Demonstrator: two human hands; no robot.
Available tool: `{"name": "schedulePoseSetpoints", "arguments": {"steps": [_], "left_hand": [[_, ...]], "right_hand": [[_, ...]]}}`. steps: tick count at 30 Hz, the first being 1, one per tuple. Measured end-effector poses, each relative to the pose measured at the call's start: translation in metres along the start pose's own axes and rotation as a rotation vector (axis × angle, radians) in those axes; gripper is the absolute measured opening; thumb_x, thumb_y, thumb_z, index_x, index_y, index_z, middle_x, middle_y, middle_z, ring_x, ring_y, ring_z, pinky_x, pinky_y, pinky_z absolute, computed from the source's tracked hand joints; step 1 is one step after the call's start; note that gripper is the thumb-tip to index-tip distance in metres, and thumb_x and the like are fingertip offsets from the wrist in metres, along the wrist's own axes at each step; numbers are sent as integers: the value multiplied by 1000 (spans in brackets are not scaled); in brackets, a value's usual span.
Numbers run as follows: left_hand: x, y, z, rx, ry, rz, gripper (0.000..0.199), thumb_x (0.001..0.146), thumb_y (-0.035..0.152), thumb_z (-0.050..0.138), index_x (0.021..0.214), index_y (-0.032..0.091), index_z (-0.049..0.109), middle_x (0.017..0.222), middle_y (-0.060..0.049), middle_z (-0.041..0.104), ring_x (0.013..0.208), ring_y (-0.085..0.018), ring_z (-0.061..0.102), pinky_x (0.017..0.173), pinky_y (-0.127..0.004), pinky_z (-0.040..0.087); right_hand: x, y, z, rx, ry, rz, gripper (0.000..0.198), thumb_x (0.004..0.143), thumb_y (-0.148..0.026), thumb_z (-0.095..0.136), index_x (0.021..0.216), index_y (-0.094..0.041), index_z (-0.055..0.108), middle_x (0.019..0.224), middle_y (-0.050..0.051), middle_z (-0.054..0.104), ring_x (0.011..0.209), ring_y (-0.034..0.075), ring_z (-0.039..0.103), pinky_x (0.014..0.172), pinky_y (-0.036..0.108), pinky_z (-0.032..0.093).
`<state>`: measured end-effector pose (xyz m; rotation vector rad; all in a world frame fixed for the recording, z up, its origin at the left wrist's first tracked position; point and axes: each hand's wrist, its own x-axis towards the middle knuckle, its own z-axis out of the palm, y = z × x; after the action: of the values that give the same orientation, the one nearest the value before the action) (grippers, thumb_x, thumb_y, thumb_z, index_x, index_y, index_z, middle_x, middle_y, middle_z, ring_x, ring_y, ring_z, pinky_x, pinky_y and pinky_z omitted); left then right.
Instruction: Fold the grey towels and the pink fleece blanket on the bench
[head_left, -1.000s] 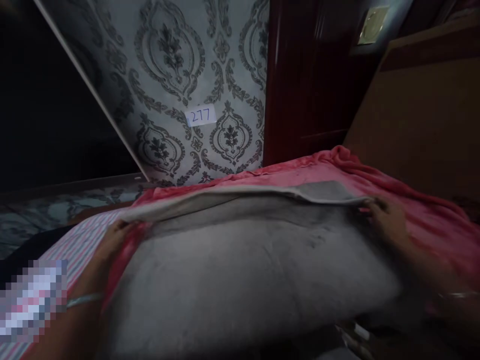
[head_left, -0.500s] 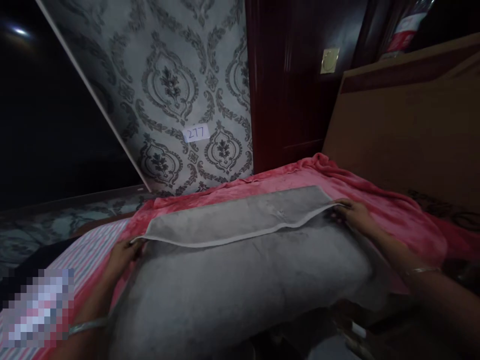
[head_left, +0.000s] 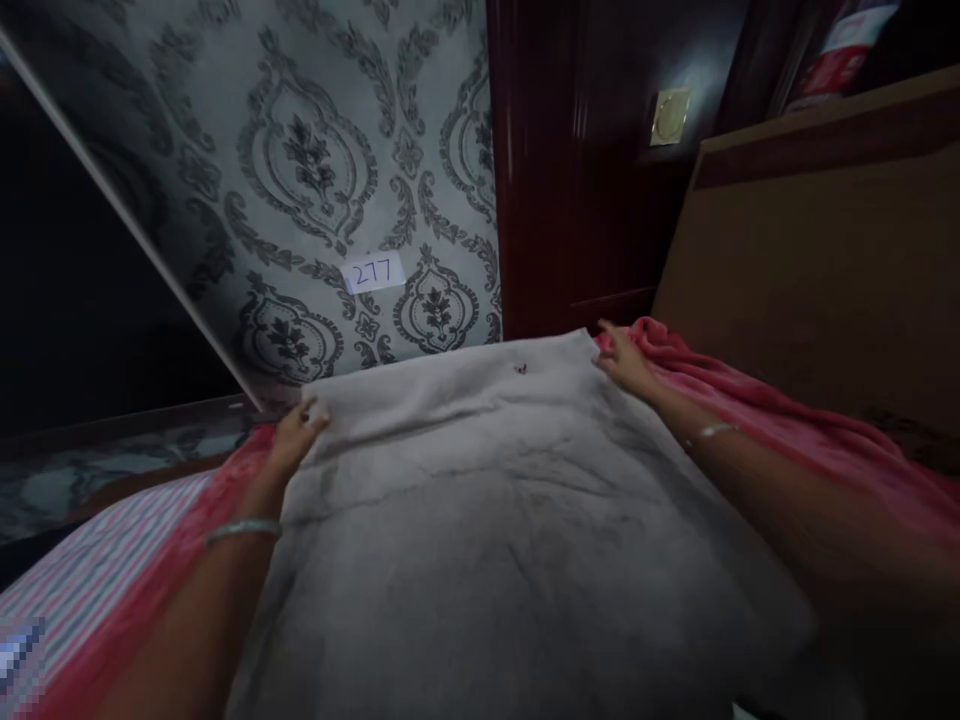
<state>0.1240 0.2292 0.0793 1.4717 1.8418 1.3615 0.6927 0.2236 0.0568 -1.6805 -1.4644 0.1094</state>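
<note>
A grey towel-like cloth (head_left: pixel 465 540) is spread out in front of me, wrinkled across its middle, with a small dark reddish mark or hole near the far edge. My left hand (head_left: pixel 296 435) rests at its far left corner, thumb and fingers a little apart on the cloth. Over at the far right corner, my right hand (head_left: pixel 626 365) has its fingers spread, the tips at or just beside the edge. Both wrists wear bangles. The near end of the cloth falls into shadow.
Under the cloth lies a pink blanket (head_left: pixel 780 415), with a striped sheet (head_left: pixel 127 550) at left. Behind stand patterned wallpaper (head_left: pixel 315 180) with a "277" paper label (head_left: pixel 373 272), a dark red wooden panel (head_left: pixel 585 200), a large cardboard piece (head_left: pixel 825 240) and a bottle (head_left: pixel 844 55).
The cloth's folded-back far edge has been carried away from me and laid down flat. Both hands moved forward with it, and the right hand's fingers have loosened from the hem.
</note>
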Motion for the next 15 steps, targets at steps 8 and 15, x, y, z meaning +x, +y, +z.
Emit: {"name": "schedulePoseSetpoints", "arguments": {"steps": [8, 15], "left_hand": [[-71, -103, -28, 720, -128, 389, 32, 78, 35, 46, 88, 17, 71, 105, -18, 73, 107, -33, 65, 102, -45, 48], [-109, -88, -20, 924, -81, 506, 30, 85, 28, 44, 87, 17, 71, 96, -17, 71, 95, -32, 64, 89, -44, 51]], "right_hand": [[-122, 100, 33, -238, -172, -220, 33, 90, -20, 51, 111, -18, 76, 123, 12, 71, 117, 27, 63, 108, 45, 45], [-128, 92, 31, -369, -48, -78, 35, 87, -19, 50, 109, -19, 77, 116, 14, 73, 109, 31, 64, 98, 48, 48]]}}
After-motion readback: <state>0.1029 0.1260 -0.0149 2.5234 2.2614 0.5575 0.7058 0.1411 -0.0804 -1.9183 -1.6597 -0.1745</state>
